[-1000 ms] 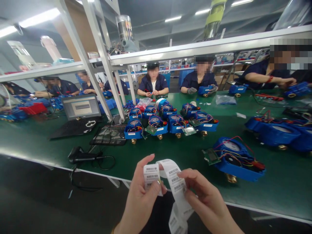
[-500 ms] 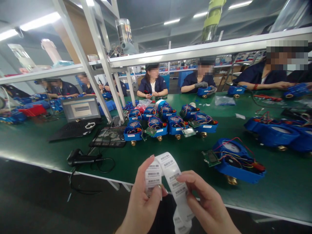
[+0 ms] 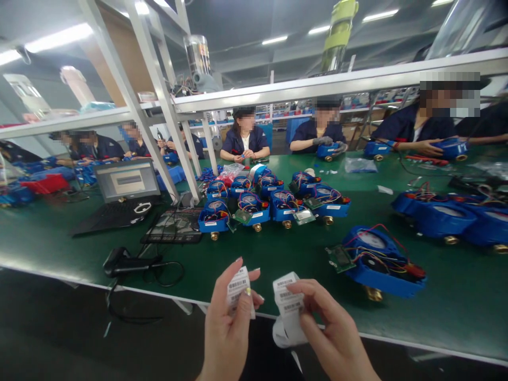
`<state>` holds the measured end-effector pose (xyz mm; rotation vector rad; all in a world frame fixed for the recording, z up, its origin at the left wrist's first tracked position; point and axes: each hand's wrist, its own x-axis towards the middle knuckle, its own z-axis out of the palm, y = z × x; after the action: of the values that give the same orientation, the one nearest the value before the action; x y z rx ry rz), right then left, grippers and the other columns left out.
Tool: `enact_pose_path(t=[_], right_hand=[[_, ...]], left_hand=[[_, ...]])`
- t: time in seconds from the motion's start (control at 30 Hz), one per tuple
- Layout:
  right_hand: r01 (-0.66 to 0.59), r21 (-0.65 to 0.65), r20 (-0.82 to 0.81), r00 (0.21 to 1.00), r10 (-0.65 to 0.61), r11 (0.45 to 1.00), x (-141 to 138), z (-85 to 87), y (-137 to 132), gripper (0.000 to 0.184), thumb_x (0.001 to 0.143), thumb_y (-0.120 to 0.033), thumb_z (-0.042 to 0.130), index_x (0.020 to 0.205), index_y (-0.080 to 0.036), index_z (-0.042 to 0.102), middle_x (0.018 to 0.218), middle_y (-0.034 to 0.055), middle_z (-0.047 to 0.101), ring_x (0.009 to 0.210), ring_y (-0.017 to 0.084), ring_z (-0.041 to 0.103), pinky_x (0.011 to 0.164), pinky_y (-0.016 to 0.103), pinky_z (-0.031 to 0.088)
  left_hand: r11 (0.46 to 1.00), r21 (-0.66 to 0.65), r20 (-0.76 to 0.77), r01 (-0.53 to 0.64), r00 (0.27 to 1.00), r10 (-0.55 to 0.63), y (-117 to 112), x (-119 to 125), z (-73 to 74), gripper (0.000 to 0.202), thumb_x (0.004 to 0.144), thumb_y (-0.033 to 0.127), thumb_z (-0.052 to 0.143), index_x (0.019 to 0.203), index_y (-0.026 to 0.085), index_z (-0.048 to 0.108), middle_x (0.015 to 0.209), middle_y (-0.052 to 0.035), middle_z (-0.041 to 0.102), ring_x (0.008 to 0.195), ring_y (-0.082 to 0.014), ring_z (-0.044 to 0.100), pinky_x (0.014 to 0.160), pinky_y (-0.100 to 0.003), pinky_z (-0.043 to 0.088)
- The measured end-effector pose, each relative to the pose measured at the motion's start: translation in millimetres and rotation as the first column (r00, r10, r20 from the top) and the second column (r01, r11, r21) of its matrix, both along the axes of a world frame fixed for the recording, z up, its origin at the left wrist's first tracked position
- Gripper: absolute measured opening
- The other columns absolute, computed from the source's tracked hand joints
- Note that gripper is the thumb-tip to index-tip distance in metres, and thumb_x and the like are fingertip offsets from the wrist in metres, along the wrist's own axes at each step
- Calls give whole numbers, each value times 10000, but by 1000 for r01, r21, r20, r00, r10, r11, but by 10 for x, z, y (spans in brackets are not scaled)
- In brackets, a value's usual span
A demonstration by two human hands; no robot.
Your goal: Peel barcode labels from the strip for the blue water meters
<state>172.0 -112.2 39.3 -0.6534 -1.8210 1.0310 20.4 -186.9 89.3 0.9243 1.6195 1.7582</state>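
Low in the head view, my left hand [image 3: 228, 328] pinches a short torn-off piece of white barcode labels [image 3: 238, 286] between thumb and fingers. Beside it, my right hand [image 3: 331, 330] grips the rest of the barcode label strip [image 3: 288, 307], which hangs down in a curl below the fingers. The two pieces are apart, with a gap between them. Both hands hover over the near edge of the green table [image 3: 278, 254]. A blue water meter [image 3: 379, 259] with loose coloured wires and a small circuit board lies on the table just beyond my right hand.
Several more blue meters [image 3: 273, 203] stand in rows mid-table, others at the right [image 3: 444, 217]. A laptop [image 3: 123, 190], a black keyboard-like tray [image 3: 174, 225] and a handheld scanner [image 3: 123, 259] with cable sit left. Several people in dark uniforms work across the table. White shelf posts [image 3: 159, 100] rise behind.
The label strip was one continuous piece bridging both hands; now it is parted into two. My left hand has drawn left with the short piece and both hands sit lower.
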Motion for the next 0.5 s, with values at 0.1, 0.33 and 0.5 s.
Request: enact_pose_path(t=[0.1,0.33,0.5], right_hand=[[-24,-10,-5,1000,24,1000,-20,-14,4,304,864,-105,419,1080,-244,581,1037,44,559,769,151,573,597,192,473],[94,-7,-87,992,-94,996,-148,119,17,235,925,-149,424,945,-253,633,975,22,543,783,130,570,605,180,458],[157,96,-138,980,-143,983,-263,211,3,176,878,-159,547,985,-271,630,1013,19,524,885,139,563,719,182,493]], left_hand=[[1000,-14,15,23,1000,-23,1,-10,-21,316,905,265,518,1221,281,519,1090,-28,686,750,-135,640,739,-267,529],[988,13,26,151,988,-151,-27,62,-99,400,909,264,524,1297,317,441,1175,-38,658,688,-117,630,700,-250,534],[989,1,-52,146,988,-146,-38,87,-232,407,895,257,523,1295,320,474,1220,-36,617,807,-130,639,728,-224,550]])
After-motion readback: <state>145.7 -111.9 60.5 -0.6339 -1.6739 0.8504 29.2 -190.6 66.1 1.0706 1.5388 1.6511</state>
